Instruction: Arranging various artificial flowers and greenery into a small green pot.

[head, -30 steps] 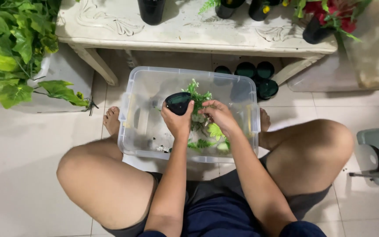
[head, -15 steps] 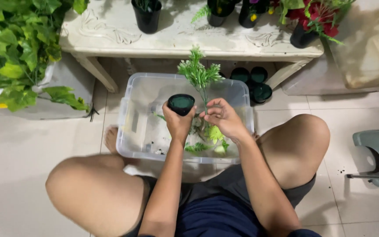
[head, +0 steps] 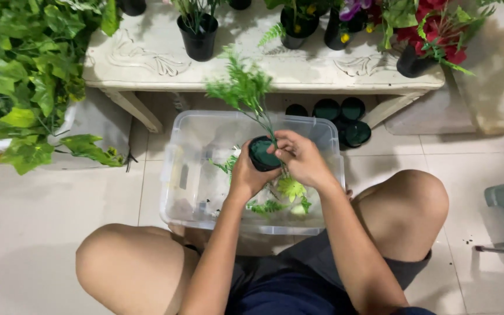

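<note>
Fingers of the left hand (head: 247, 175) wrap around a small black pot (head: 262, 154) at the middle of the frame. The right hand (head: 300, 156) pinches a green fern sprig (head: 241, 87) standing in that pot. Below sits a clear plastic bin (head: 189, 175) with loose leaves (head: 290, 189) inside. Potted plants (head: 198, 29) line the pale bench (head: 147, 55) at the top, above a tiled floor (head: 53, 216).

Hands and arms, seen from above.
The person sat with both knees spread wide and both forearms reaching forward and converging at the midline. The left hand (head: 246, 175) was curled in a cupping grip, thumb uppermost, wrist straight. The right hand (head: 300, 156) lay just beside it, touching, fingers (head: 280, 144) bent inward in a pinch, wrist slightly flexed.
</note>
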